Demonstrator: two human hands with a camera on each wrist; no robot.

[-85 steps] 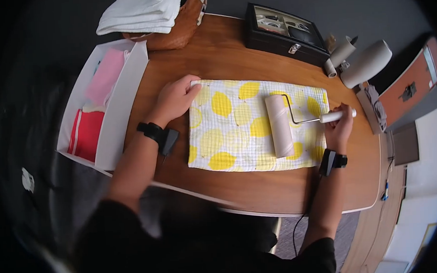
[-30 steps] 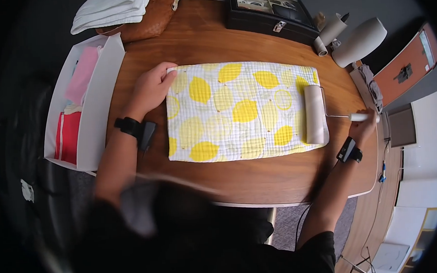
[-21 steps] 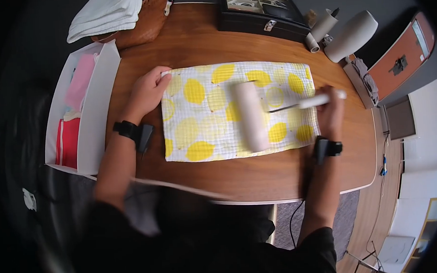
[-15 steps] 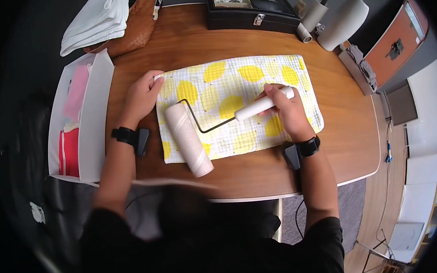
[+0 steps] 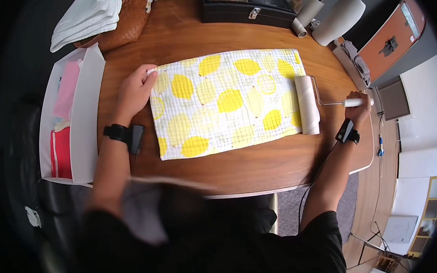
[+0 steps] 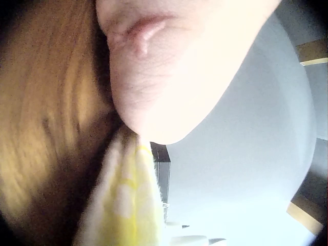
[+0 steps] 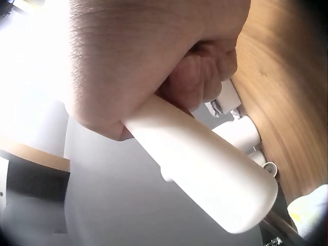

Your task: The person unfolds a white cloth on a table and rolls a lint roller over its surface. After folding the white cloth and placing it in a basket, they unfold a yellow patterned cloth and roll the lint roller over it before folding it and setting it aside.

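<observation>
A folded muslin cloth with a yellow lemon print lies flat on the wooden table. Its far left corner is pinched between the thumb and fingers of my left hand; in the left wrist view the cloth rises in folds up to the fingertips. My right hand grips the white handle of a lint roller, out beyond the cloth's right side. The pale sticky roll lies along the cloth's right edge. Fingers curl round the handle in the right wrist view.
A white box with folded pink and red clothes stands at left. Behind it are a brown bag and folded white cloths. A black display case, a grey vase and a small box line the back right.
The lint roller went from the cloth's right edge to its left side, then back across to the right edge. My left hand has kept hold of the corner throughout.
</observation>
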